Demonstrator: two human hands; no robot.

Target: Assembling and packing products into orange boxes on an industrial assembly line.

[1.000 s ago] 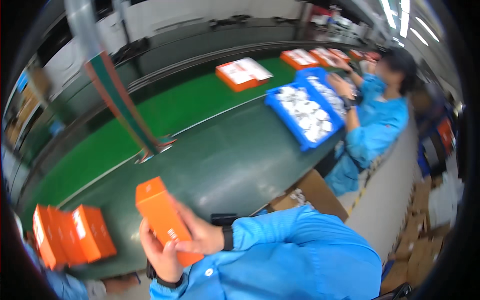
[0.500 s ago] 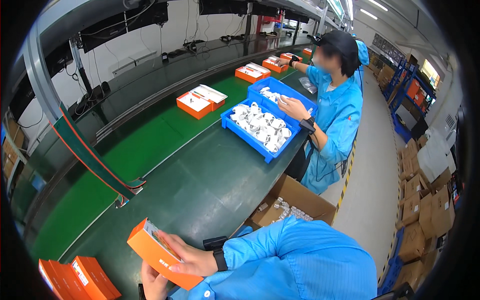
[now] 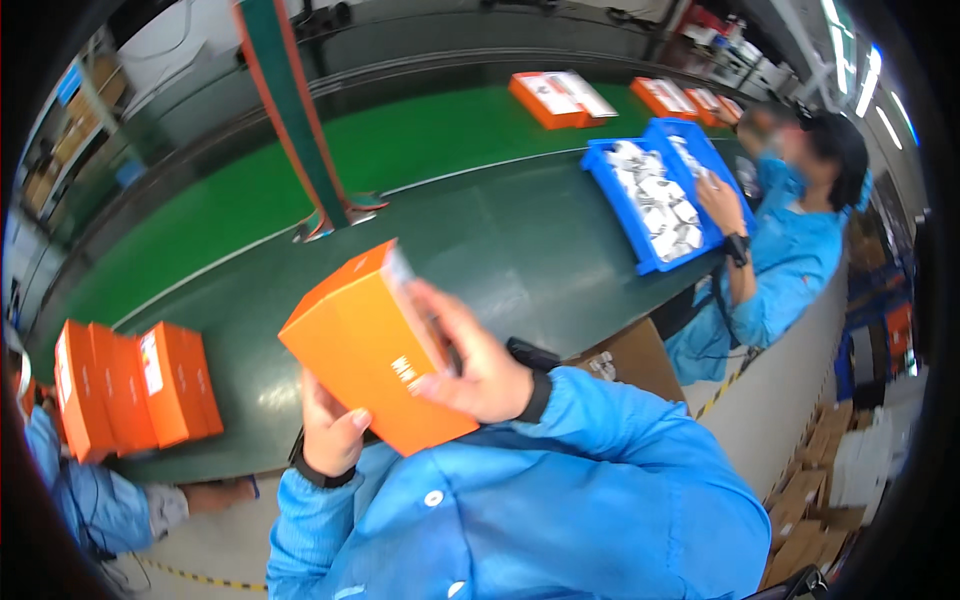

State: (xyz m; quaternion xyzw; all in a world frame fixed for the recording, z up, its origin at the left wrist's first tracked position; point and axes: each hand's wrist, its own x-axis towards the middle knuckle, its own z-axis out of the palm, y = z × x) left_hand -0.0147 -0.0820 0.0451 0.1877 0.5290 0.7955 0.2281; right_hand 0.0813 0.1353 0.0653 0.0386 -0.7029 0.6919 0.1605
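Note:
An orange cardboard box [image 3: 365, 350] is held tilted in front of my chest, above the near edge of the workbench. My left hand [image 3: 335, 425] grips its lower left corner, the thumb on the front face. At its right side my right hand [image 3: 475, 355] is closed on the edge, fingers along the side panel and thumb on the front. A narrow pale strip shows on the box's upper right side; most of that side is hidden by my fingers. Left on the bench stands a row of similar orange boxes [image 3: 130, 390].
Blue trays [image 3: 640, 225] of white parts stand at the right, by a co-worker [image 3: 790, 230]. Open orange boxes [image 3: 560, 98] sit on the green conveyor belt [image 3: 430, 140]. An upright post [image 3: 290, 120] rises from the bench. Below lies a brown carton [image 3: 640, 360]; another person [image 3: 90, 490] sits far left.
My view has swung left, bringing the orange box row and the left person further into sight. The held box has turned to show more of its broad front face; both hands still hold it.

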